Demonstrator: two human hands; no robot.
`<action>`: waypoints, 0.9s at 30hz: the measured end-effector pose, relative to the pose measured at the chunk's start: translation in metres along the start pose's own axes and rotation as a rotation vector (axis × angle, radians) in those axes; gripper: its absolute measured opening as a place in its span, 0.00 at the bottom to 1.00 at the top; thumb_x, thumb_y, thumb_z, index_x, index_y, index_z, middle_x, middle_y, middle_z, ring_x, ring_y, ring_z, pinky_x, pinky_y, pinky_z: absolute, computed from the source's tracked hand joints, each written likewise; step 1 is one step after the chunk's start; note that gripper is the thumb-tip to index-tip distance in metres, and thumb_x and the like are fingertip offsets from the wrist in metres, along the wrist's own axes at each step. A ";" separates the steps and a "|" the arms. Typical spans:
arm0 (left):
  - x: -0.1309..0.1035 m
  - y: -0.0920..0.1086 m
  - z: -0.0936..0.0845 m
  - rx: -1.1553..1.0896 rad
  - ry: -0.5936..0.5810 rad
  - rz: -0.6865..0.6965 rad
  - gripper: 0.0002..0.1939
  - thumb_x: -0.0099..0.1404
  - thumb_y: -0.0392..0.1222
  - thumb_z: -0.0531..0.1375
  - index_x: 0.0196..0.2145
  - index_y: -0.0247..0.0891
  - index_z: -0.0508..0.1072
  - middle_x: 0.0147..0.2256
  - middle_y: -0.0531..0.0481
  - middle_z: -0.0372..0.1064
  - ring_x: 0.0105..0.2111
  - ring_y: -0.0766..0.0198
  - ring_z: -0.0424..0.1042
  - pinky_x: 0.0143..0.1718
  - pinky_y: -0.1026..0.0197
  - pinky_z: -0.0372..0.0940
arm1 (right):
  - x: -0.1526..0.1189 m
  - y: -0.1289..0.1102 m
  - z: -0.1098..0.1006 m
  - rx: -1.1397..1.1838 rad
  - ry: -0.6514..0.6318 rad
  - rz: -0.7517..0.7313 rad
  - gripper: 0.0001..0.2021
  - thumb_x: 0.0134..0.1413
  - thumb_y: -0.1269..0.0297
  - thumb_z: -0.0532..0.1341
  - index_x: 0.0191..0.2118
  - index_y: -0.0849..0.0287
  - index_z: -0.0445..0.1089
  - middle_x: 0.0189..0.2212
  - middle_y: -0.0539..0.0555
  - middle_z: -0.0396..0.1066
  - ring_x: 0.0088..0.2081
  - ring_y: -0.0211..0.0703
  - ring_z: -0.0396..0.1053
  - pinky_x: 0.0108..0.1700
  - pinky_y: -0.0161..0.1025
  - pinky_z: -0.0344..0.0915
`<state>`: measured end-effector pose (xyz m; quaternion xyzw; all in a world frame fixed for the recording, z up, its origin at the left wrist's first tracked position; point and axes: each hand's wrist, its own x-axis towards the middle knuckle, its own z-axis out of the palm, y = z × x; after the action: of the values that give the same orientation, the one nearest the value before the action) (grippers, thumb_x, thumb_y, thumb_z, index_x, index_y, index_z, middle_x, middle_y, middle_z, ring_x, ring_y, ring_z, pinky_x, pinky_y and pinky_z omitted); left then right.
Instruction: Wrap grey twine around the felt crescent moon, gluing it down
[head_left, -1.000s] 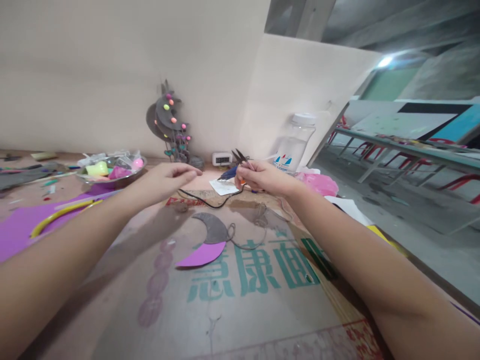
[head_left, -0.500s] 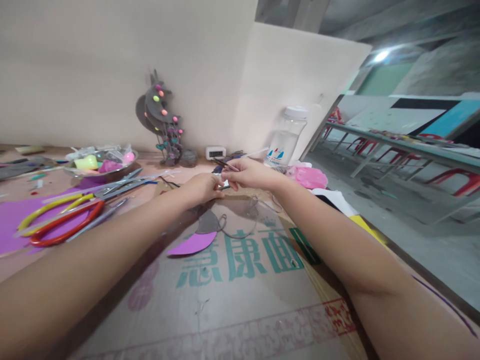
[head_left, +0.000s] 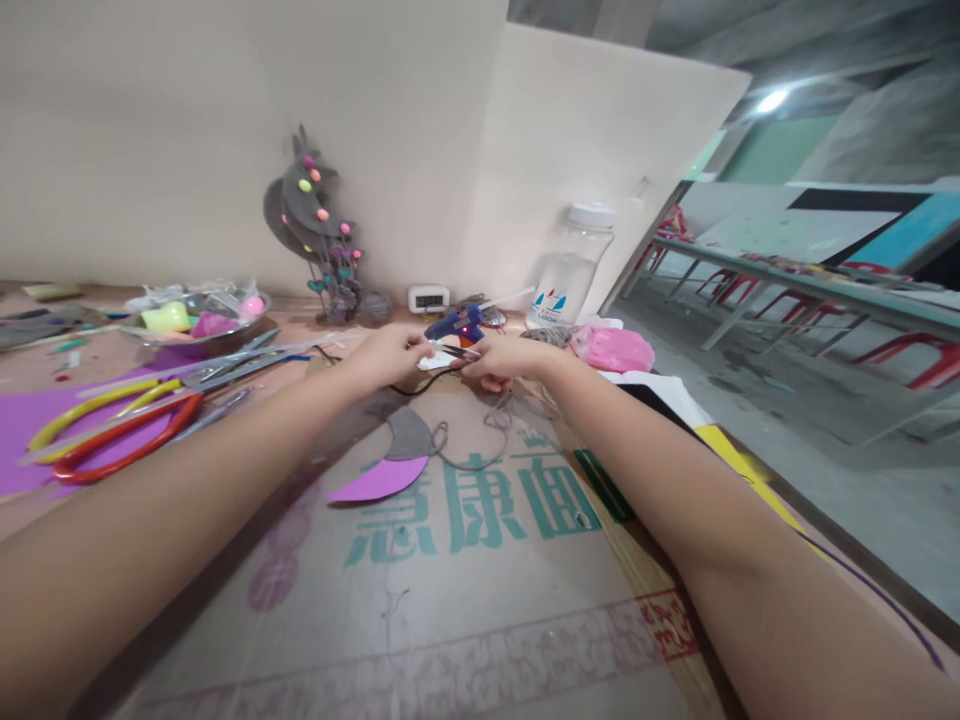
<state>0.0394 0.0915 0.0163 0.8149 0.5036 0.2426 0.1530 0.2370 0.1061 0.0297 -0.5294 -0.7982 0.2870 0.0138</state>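
At the far side of the cardboard, my right hand [head_left: 499,360] is closed around a pair of tweezers [head_left: 456,350], whose tips point left. Facing it, my left hand [head_left: 394,358] has its fingers pinched together; what they hold, if anything, is too small to make out. Just behind both hands lies a blue glue gun [head_left: 459,322] with a small red light on. A white scrap [head_left: 436,360] sits between the hands near its nozzle. Closer to me, a grey felt crescent [head_left: 409,432] overlaps a purple crescent [head_left: 381,480], with thin grey cord [head_left: 480,465] beside them.
Scissors [head_left: 120,425] with yellow and red handles lie left on purple sheet. Behind them is a bowl [head_left: 199,340] of craft bits. A decorated grey moon ornament [head_left: 311,215], a small digital timer [head_left: 428,298] and a water bottle [head_left: 568,265] line the back. Pink clay-like material [head_left: 613,350] lies right.
My hands have moved apart slightly, my right hand shifting right and lower with the tweezers. The glue gun behind them now shows more fully. The view has shifted a little.
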 end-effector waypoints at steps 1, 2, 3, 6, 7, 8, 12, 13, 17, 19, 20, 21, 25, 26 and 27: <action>-0.001 0.000 -0.006 -0.234 0.025 -0.089 0.10 0.60 0.43 0.54 0.28 0.35 0.72 0.28 0.48 0.72 0.29 0.62 0.69 0.30 0.62 0.60 | -0.001 0.002 -0.001 0.018 -0.003 0.001 0.14 0.51 0.65 0.59 0.44 0.62 0.72 0.12 0.46 0.63 0.13 0.32 0.57 0.19 0.30 0.55; -0.003 0.000 -0.013 -0.507 0.067 -0.160 0.08 0.60 0.41 0.55 0.28 0.35 0.70 0.31 0.48 0.72 0.30 0.64 0.70 0.32 0.63 0.62 | -0.001 0.004 -0.002 0.033 -0.008 0.001 0.15 0.51 0.64 0.59 0.45 0.62 0.71 0.12 0.45 0.63 0.13 0.31 0.57 0.19 0.30 0.55; -0.005 0.001 -0.020 -0.761 0.098 -0.202 0.06 0.61 0.38 0.55 0.28 0.35 0.68 0.33 0.48 0.72 0.32 0.66 0.70 0.35 0.63 0.63 | -0.002 0.005 -0.003 0.045 -0.012 0.003 0.16 0.51 0.64 0.60 0.46 0.62 0.71 0.12 0.45 0.62 0.14 0.31 0.56 0.18 0.29 0.55; -0.015 0.002 -0.049 -1.198 0.124 -0.300 0.08 0.66 0.33 0.49 0.29 0.36 0.64 0.27 0.52 0.68 0.26 0.71 0.67 0.33 0.65 0.64 | -0.002 0.007 -0.004 0.066 -0.017 0.015 0.16 0.51 0.63 0.61 0.45 0.62 0.71 0.12 0.46 0.63 0.14 0.31 0.57 0.17 0.29 0.54; -0.019 0.003 -0.059 -1.250 0.087 -0.308 0.07 0.66 0.32 0.49 0.31 0.36 0.64 0.23 0.55 0.65 0.23 0.74 0.64 0.30 0.68 0.62 | -0.002 0.007 -0.003 0.069 -0.016 0.020 0.16 0.50 0.63 0.62 0.45 0.62 0.71 0.13 0.46 0.64 0.14 0.31 0.57 0.17 0.29 0.55; -0.022 0.004 -0.069 -1.274 0.087 -0.299 0.07 0.67 0.32 0.49 0.31 0.36 0.63 0.18 0.59 0.57 0.18 0.76 0.57 0.22 0.72 0.55 | -0.001 0.006 -0.003 0.069 -0.014 0.024 0.16 0.49 0.62 0.63 0.44 0.63 0.71 0.13 0.46 0.64 0.14 0.31 0.57 0.18 0.29 0.55; -0.037 0.005 -0.095 -1.143 0.154 -0.250 0.15 0.71 0.37 0.44 0.27 0.35 0.61 0.15 0.61 0.40 0.14 0.77 0.40 0.17 0.69 0.36 | 0.000 0.003 -0.002 0.071 -0.008 0.031 0.15 0.50 0.63 0.62 0.44 0.62 0.72 0.14 0.47 0.65 0.15 0.31 0.59 0.18 0.28 0.55; -0.040 0.005 -0.098 -1.093 0.172 -0.254 0.17 0.71 0.38 0.43 0.25 0.35 0.60 0.15 0.61 0.40 0.14 0.78 0.40 0.17 0.69 0.35 | -0.001 0.001 -0.002 0.073 -0.008 0.026 0.15 0.51 0.63 0.61 0.45 0.61 0.72 0.15 0.48 0.67 0.16 0.31 0.59 0.18 0.28 0.55; -0.055 0.001 -0.105 -0.867 0.139 -0.245 0.08 0.64 0.40 0.57 0.32 0.33 0.70 0.20 0.58 0.62 0.21 0.76 0.60 0.26 0.69 0.55 | -0.008 -0.005 -0.013 0.088 0.066 -0.031 0.12 0.54 0.63 0.59 0.43 0.60 0.73 0.23 0.52 0.71 0.21 0.32 0.62 0.19 0.26 0.54; -0.064 -0.002 -0.108 -0.658 0.078 -0.288 0.13 0.57 0.45 0.64 0.38 0.35 0.74 0.31 0.53 0.73 0.31 0.70 0.69 0.38 0.64 0.61 | -0.012 -0.009 -0.020 0.117 0.113 -0.070 0.12 0.54 0.63 0.59 0.42 0.60 0.74 0.24 0.52 0.71 0.20 0.30 0.60 0.18 0.27 0.53; -0.068 -0.003 -0.110 -0.557 0.067 -0.296 0.17 0.55 0.48 0.65 0.39 0.37 0.75 0.34 0.51 0.75 0.34 0.66 0.70 0.41 0.62 0.61 | -0.014 -0.012 -0.022 0.143 0.142 -0.087 0.11 0.55 0.63 0.58 0.42 0.60 0.74 0.24 0.52 0.71 0.19 0.30 0.58 0.18 0.27 0.52; -0.072 -0.004 -0.111 -0.460 0.043 -0.305 0.19 0.53 0.51 0.66 0.40 0.39 0.76 0.35 0.51 0.76 0.37 0.62 0.71 0.44 0.60 0.61 | -0.016 -0.016 -0.024 0.175 0.187 -0.100 0.11 0.55 0.63 0.58 0.41 0.60 0.74 0.23 0.51 0.70 0.18 0.29 0.57 0.18 0.28 0.52; -0.081 0.001 -0.111 -0.260 0.143 -0.268 0.16 0.48 0.53 0.66 0.32 0.43 0.78 0.34 0.51 0.77 0.37 0.57 0.72 0.39 0.61 0.63 | -0.025 -0.041 -0.019 0.308 0.474 -0.146 0.13 0.57 0.61 0.56 0.38 0.64 0.74 0.15 0.47 0.61 0.16 0.29 0.53 0.18 0.30 0.49; -0.083 0.004 -0.110 -0.250 0.143 -0.251 0.15 0.49 0.53 0.65 0.32 0.42 0.78 0.33 0.51 0.76 0.36 0.58 0.72 0.36 0.61 0.63 | -0.028 -0.049 -0.014 0.337 0.486 -0.184 0.15 0.59 0.61 0.54 0.38 0.65 0.74 0.13 0.46 0.56 0.15 0.29 0.52 0.19 0.30 0.48; -0.084 0.008 -0.108 -0.246 0.157 -0.233 0.14 0.50 0.53 0.64 0.31 0.41 0.77 0.31 0.52 0.76 0.34 0.59 0.72 0.34 0.62 0.62 | -0.030 -0.058 -0.009 0.381 0.461 -0.233 0.16 0.61 0.61 0.52 0.40 0.66 0.74 0.12 0.45 0.53 0.16 0.30 0.52 0.19 0.30 0.48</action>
<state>-0.0456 0.0130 0.0905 0.7046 0.5717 0.3460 0.2389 0.2050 0.0686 0.0729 -0.4735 -0.7612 0.3001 0.3260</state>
